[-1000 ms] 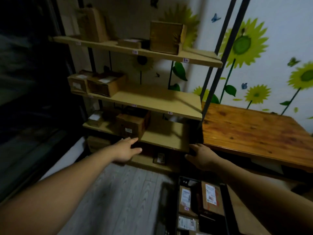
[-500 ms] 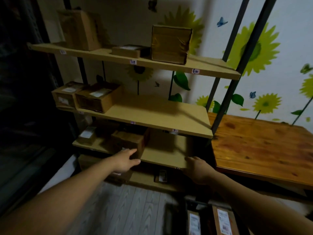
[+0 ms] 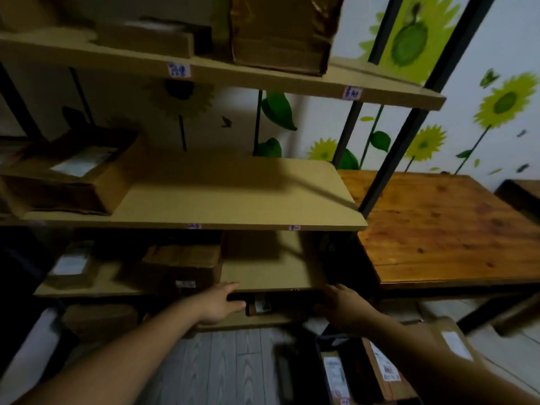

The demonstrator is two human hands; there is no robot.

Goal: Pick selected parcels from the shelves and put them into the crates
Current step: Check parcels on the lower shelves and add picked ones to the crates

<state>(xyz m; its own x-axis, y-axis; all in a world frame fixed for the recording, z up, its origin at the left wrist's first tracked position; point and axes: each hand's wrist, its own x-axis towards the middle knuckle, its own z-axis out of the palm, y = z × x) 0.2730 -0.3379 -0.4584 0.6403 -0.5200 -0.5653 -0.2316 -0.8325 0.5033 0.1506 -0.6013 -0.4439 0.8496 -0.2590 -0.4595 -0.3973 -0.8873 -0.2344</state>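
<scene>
Nearest the camera, below and in front of the third board (image 3: 263,277) of the rack, a dark crate (image 3: 320,350) is cut off by the bottom edge. A white-labelled parcel (image 3: 336,375) and a brown parcel (image 3: 382,368) are seen inside it. The rest of its contents is lost in shadow. Right of the board's end, a further box (image 3: 451,340) is partly covered by the right forearm, and whether it lies in a crate cannot be told.

The left hand (image 3: 220,302) is held at the board's front edge, thumb raised against it, fingers straight beneath it, nothing gripped. The right hand (image 3: 342,305) is seen at the same edge, further right. Only its back is shown and its fingers run into the dark, so its grip cannot be told.

Under the board, between the hands, a small parcel (image 3: 258,306) with a pale label is set on the lowest ledge. The left fingertips are just beside it, but contact cannot be made out.

On the board itself a blurred brown box (image 3: 181,267) is placed, and further left a smaller labelled box (image 3: 71,264).

Above the board, the middle board (image 3: 233,197) carries a labelled carton (image 3: 73,171) at its left end, cut off by the edge of the view. Higher still, the top board (image 3: 263,76) bears a flat box (image 3: 146,39) and a big box (image 3: 280,30), cropped at the top. The tags on its edge are unreadable.

Right of the board a wooden table (image 3: 438,229) is seen, and behind it a sunflower wall (image 3: 505,100).
</scene>
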